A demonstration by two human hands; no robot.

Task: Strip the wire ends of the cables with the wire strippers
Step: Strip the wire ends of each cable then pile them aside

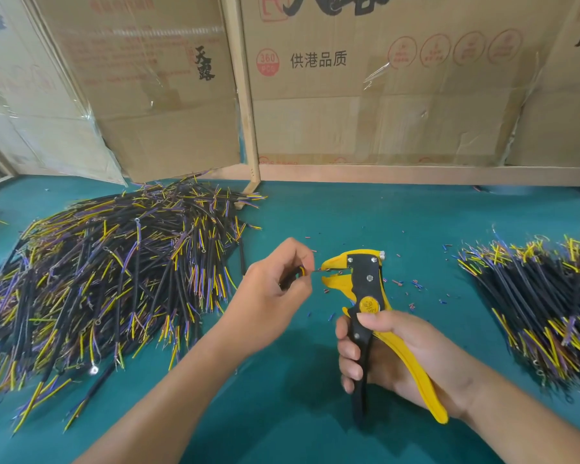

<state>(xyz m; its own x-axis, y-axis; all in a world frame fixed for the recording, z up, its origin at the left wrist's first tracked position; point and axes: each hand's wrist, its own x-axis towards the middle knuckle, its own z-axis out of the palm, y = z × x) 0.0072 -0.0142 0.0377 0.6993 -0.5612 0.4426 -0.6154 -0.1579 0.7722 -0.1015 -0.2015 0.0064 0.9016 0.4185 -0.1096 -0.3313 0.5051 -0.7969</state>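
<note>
Wire strippers (365,289), yellow and black, are being gripped upright by the right hand (392,356) near the green surface's (282,396) front edge; the left hand (275,289) is pinching a cable's (300,271) end into the tool's yellow beak. Cardboard boxes (365,95) are standing behind.

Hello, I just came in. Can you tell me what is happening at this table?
A person is stripping cable ends. The right hand grips yellow wire strippers, and the left hand pinches one cable and feeds its thin wire end into the open jaws. A big cable pile lies on the left, a smaller pile on the right. Small insulation bits are scattered on the green table.
</note>
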